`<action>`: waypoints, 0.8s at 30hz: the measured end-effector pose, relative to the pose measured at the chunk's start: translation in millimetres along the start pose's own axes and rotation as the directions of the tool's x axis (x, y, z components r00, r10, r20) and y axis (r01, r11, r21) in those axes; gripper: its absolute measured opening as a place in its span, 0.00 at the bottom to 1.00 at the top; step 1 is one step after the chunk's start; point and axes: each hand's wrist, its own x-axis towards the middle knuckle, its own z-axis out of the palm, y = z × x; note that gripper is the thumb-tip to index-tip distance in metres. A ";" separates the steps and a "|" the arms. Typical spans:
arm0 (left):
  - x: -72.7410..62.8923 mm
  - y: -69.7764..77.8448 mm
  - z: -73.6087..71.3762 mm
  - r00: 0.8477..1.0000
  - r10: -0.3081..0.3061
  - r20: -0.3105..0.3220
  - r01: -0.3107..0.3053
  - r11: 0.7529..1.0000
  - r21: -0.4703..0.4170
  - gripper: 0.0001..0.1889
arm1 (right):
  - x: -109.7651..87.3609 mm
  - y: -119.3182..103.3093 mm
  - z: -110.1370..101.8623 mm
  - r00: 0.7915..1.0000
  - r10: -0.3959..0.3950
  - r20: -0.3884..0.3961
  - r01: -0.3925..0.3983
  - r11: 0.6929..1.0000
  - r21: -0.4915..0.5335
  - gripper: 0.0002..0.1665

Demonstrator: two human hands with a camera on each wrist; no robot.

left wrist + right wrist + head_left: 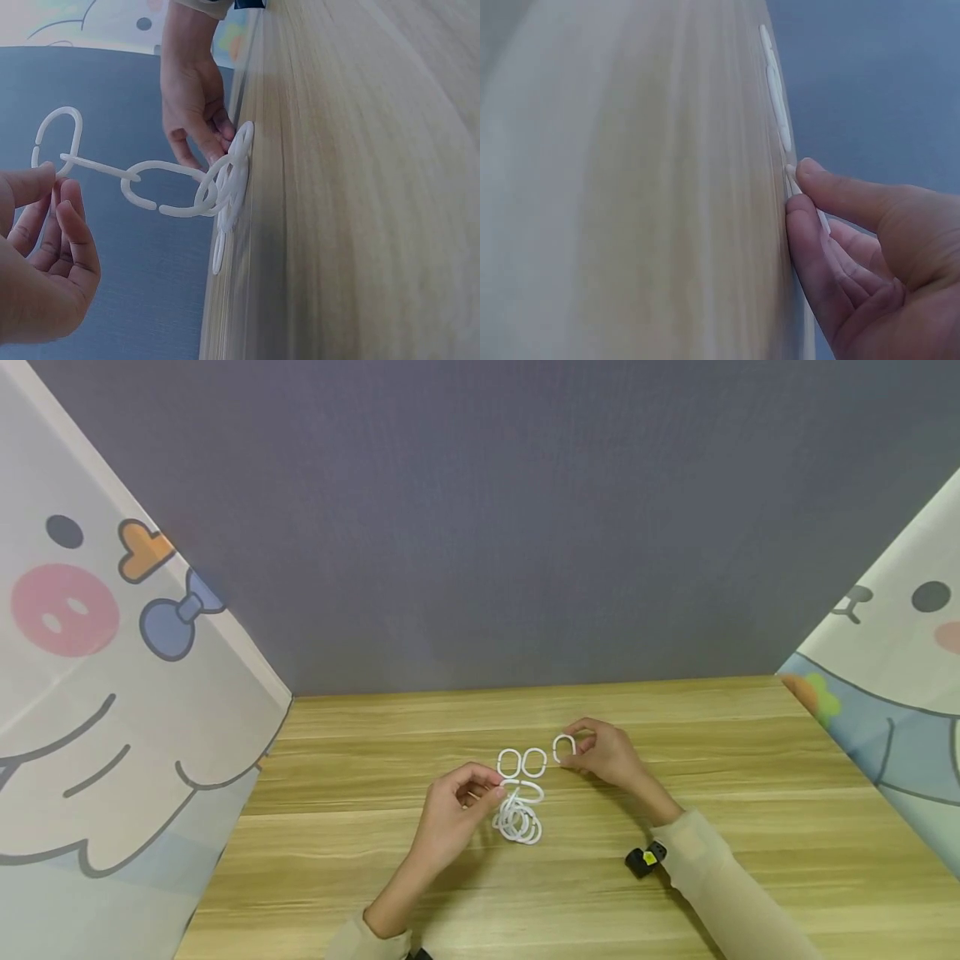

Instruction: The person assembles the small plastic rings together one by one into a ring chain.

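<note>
With thumb and fingertips my left hand [447,814] pinches an end link of a chain of white plastic C-shaped links [517,820]. In the left wrist view the pinched link [77,131] is raised, and more links [169,165] stretch from it to a bunched heap on the table. My right hand [609,755] pinches a single white link [555,747] between thumb and fingertip, low over the wood. Left of it, two loose links [535,749] lie side by side, just beyond the chain. Each link has a small gap in its loop.
The wood-grain table [337,860] meets a grey upright panel [480,527] at the back. Side panels with cartoon animals [67,710] stand left and right. A black wrist device [641,862] sits by the right sleeve [705,860].
</note>
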 end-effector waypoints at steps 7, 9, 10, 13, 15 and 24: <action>-0.1 -0.1 0.3 1.000 -0.003 0.005 0.003 1.000 0.005 0.07 | -6.2 -2.4 -2.0 0.998 0.056 -0.003 -0.055 0.992 0.117 0.30; -0.4 0.1 0.6 1.000 -0.004 0.003 0.004 1.000 0.003 0.06 | -8.2 -5.7 -2.8 0.998 0.064 -0.008 -0.063 0.989 0.137 0.30; -0.2 0.3 0.8 1.000 -0.002 0.002 0.002 1.000 -0.001 0.06 | -8.8 -7.4 -3.4 0.997 0.070 -0.011 -0.068 0.987 0.149 0.29; 0.1 0.6 1.1 1.000 0.004 0.000 -0.004 1.000 -0.015 0.06 | -11.1 -12.9 -5.6 0.997 0.073 -0.018 -0.069 0.981 0.182 0.29; 0.2 0.7 1.1 1.000 0.003 -0.003 -0.003 1.000 -0.016 0.05 | -12.7 -16.4 -7.3 0.997 0.073 -0.017 -0.068 0.977 0.201 0.29; -0.1 1.1 0.5 1.000 -0.015 -0.008 0.015 1.000 -0.016 0.05 | -18.8 -29.9 -10.3 0.999 0.032 0.013 -0.034 0.950 0.311 0.32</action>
